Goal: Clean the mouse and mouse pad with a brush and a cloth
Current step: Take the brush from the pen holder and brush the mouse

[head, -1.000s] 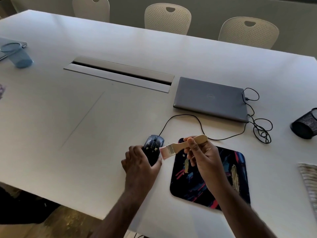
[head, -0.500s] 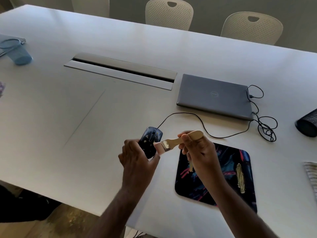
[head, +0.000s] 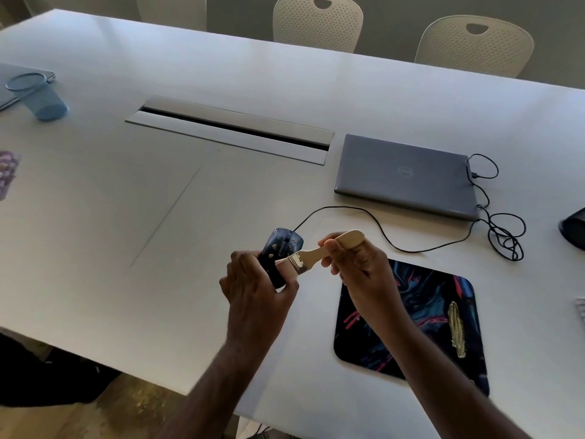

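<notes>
Mouse (head: 280,253) now lifted off table (head: 126,248), tilted up in left hand (head: 253,293) since 1 s ago. Right hand (head: 357,264) pinches brush (head: 311,255), bristles touching mouse's 3 o'clock side. Brushing underway; mouse pad (head: 424,308) at 4 o'clock, still smeared.

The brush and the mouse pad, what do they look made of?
The brush has a pale, matte handle that looks like bare wood, a shiny metal-looking band, and light bristles. The mouse pad looks like soft fabric over rubber: matte printed surface, rounded corners, lying flat.
</notes>
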